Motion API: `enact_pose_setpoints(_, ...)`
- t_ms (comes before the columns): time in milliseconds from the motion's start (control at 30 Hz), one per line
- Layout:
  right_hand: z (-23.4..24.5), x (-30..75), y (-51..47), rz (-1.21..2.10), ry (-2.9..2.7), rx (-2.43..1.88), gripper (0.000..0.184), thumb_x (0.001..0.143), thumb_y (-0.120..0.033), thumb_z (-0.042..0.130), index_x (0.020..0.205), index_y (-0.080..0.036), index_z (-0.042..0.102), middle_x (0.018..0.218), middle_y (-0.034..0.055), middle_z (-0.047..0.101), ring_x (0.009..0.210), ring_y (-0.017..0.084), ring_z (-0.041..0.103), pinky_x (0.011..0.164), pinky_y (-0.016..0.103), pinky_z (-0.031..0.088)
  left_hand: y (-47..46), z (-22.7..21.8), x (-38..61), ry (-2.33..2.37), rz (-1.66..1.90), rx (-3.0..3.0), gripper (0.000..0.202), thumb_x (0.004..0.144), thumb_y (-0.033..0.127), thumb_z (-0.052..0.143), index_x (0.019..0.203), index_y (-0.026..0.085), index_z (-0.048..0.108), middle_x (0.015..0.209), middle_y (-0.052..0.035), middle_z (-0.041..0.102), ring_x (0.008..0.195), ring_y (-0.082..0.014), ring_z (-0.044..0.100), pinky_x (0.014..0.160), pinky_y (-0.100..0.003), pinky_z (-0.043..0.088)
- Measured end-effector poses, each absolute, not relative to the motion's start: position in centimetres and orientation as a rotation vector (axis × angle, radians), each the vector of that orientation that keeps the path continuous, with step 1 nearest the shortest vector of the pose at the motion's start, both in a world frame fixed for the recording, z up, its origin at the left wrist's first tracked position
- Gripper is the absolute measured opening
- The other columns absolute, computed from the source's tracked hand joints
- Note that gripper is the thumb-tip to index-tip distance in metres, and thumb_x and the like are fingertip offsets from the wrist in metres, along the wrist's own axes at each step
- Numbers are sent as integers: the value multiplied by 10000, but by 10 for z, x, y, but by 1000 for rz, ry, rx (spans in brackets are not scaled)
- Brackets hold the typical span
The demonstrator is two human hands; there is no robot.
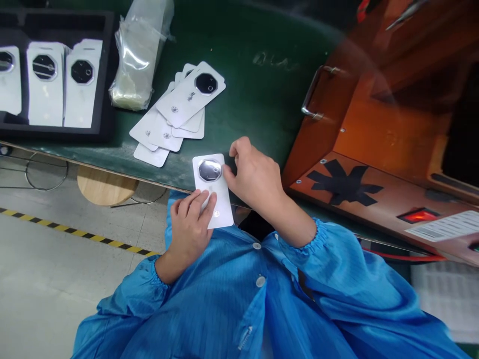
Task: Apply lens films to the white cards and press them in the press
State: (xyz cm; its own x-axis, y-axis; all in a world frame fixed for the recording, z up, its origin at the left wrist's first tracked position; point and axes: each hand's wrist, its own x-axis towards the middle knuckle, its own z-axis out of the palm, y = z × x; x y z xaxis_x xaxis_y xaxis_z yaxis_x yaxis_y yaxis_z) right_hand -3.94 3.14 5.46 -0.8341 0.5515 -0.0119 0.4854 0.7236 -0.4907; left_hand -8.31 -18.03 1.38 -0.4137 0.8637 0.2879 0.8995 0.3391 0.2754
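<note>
Resting the left hand [190, 222] on the lower left of the white panel [223, 192], with fingers slightly spread and thumb hidden; no telling how firmly gripped. Up at its top right edge with the right hand [257, 174], thumb and forefinger parted, contact unclear! All at the near edge of the green table [250, 109], just below a loose pile of similar panels [183, 107].

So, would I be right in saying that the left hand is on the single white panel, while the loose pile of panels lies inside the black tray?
Not quite: the head view shows the loose pile on the green table, outside the black tray. The left hand is indeed on the single white panel.
</note>
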Motion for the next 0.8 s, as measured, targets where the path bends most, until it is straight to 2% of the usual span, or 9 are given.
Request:
enact_pose_setpoints(100,64,-9,20,688,-2850,-511,217,1010,-221,578,1209,-192,657,1143,151,747,1037,314,690,859,423,555,-184,19,-92,-2453,-629,-1682,583,857,61,645,1431,166,660,1390,-164,750,1287,-346,679,967,-497,438)
enact_pose_setpoints(200,76,24,-2,523,-2889,14,384,1049,-317,625,1379,-123,648,1396,199,711,1277,336,668,988,466,595,-190,29,-102,-2236,-727,-1754,498,948,74,553,1427,153,664,1299,-183,789,1206,-332,721,965,-505,449)
enact_pose_setpoints(233,80,33,-9,372,-2858,79,395,1060,-291,613,1402,-97,650,1428,197,705,1314,327,664,1012,454,601,-190,33,-105,-2133,-767,-1791,507,965,65,519,1445,148,659,1262,-184,802,1171,-326,735,979,-512,456)
enact_pose_setpoints(367,103,71,-18,-66,-2665,24,350,1098,-178,486,1315,-94,748,1363,150,763,1313,275,701,1083,381,609,-180,50,-105,-1895,-950,-1886,648,965,21,540,1582,215,586,1252,-145,809,1116,-300,757,1055,-528,498)
enact_pose_setpoints(467,123,111,-1,-14,-2545,-168,354,1092,-208,525,1365,-143,741,1419,139,737,1417,291,643,1118,401,616,-154,56,-98,-1883,-1105,-1762,790,936,192,783,1662,291,488,1446,-160,705,1197,-333,716,1017,-503,559)
enact_pose_setpoints(533,131,139,25,12,-2425,-395,430,1067,-183,579,1482,-224,681,1490,121,693,1437,310,628,1115,457,627,-132,50,-99,-1930,-1126,-1691,878,888,286,879,1667,277,474,1484,-190,661,1232,-352,691,1008,-486,569)
enact_pose_setpoints(633,130,167,83,-21,-2259,-707,551,1061,-133,536,1568,-338,609,1529,95,664,1401,336,655,1157,565,588,-103,26,-105,-2025,-1094,-1667,694,944,276,818,1582,199,557,1431,-228,666,1267,-361,671,1025,-476,557)
enact_pose_setpoints(700,125,174,128,-27,-2270,-802,546,1068,-143,468,1573,-300,602,1534,109,658,1436,339,624,1219,607,529,-93,7,-109,-2071,-971,-1677,498,985,285,765,1457,180,649,1397,-224,686,1235,-354,686,997,-462,544)
enact_pose_setpoints(800,115,177,181,28,-2432,-804,580,1037,-138,425,1590,-234,569,1572,109,627,1486,304,578,1254,582,511,-90,-11,-111,-2075,-757,-1680,276,1003,284,741,1269,211,740,1328,-164,749,1142,-323,720,951,-436,499)
